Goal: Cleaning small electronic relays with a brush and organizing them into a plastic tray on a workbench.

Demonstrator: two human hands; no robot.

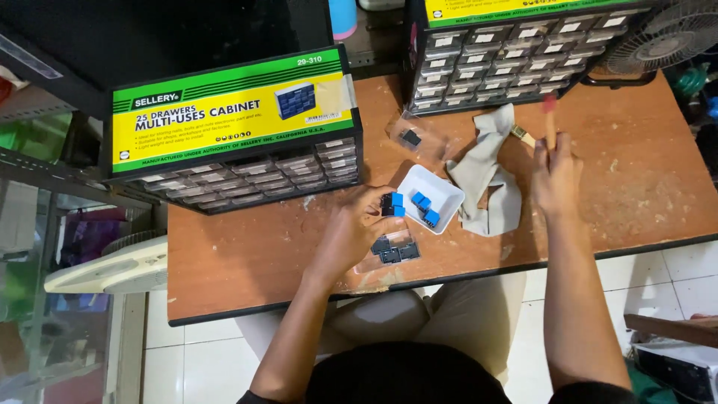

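My left hand [353, 232] rests on the wooden table [247, 258] and holds small blue block-shaped parts [392, 204] at the rim of a small white tray [449, 196]. More blue parts [425, 209] lie in that tray. A clear plastic bag with dark parts [394, 251] lies just under my left hand. My right hand [555, 176] grips a paintbrush with a reddish wooden handle [550, 120], held upright beside a crumpled grey cloth [490, 176].
A drawer cabinet with a green and yellow label [232, 120] stands at the left of the table, a second one [508, 52] at the back. Another clear bag with a dark part [410, 137] lies between them. A fan [669, 34] sits at the far right.
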